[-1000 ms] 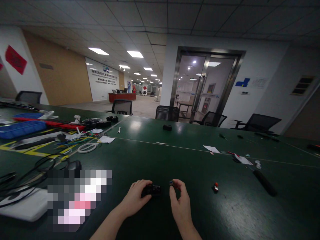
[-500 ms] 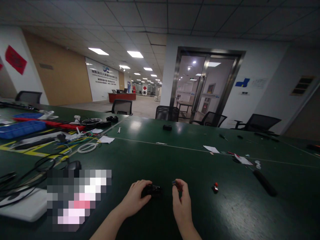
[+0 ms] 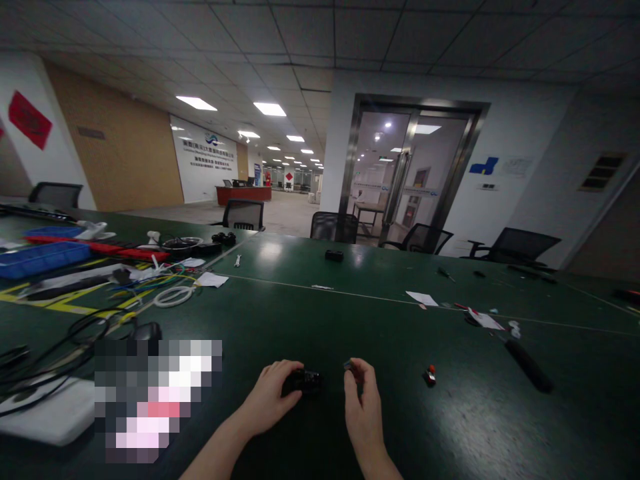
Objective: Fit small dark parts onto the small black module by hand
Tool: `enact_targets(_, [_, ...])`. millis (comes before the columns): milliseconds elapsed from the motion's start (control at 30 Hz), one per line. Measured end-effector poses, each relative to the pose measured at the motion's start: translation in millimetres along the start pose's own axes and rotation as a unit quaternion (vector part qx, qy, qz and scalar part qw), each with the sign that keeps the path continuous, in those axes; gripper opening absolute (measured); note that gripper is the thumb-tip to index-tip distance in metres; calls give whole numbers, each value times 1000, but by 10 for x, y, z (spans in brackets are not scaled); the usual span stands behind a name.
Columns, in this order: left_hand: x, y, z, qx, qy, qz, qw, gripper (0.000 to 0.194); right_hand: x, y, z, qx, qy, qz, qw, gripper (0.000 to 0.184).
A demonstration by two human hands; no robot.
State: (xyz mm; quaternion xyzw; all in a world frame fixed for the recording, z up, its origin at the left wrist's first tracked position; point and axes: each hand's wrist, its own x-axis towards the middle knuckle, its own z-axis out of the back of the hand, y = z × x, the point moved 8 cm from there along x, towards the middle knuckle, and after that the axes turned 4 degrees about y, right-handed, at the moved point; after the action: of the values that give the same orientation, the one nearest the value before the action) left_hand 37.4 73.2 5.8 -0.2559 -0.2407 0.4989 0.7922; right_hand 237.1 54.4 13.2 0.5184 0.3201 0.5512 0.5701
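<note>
My left hand is closed around the left end of a small black boxy device, which lies on the dark green tabletop. Its fingers lie over the back and the thumb along the near side. A short distance to the right, my right hand pinches a small grey-blue piece between thumb and fingertips. That piece is too small to name, and the fingers hide part of it. A gap separates the piece from the black device. Farther right lies a small red and silver item.
A black-handled tool and papers lie to the right. On the left are cables, a white flat box, a blue tray and a blurred-out patch. Another black block sits farther back, before several chairs.
</note>
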Motion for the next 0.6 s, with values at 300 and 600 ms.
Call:
enact_targets(300, [-2, -61, 29, 4, 14, 14, 1000, 41, 7, -15, -4, -12, 2, 5, 1000, 33])
enact_targets(600, [2, -68, 35, 7, -1, 6, 1000, 40, -30, 220, -187, -47, 69, 72, 994, 20])
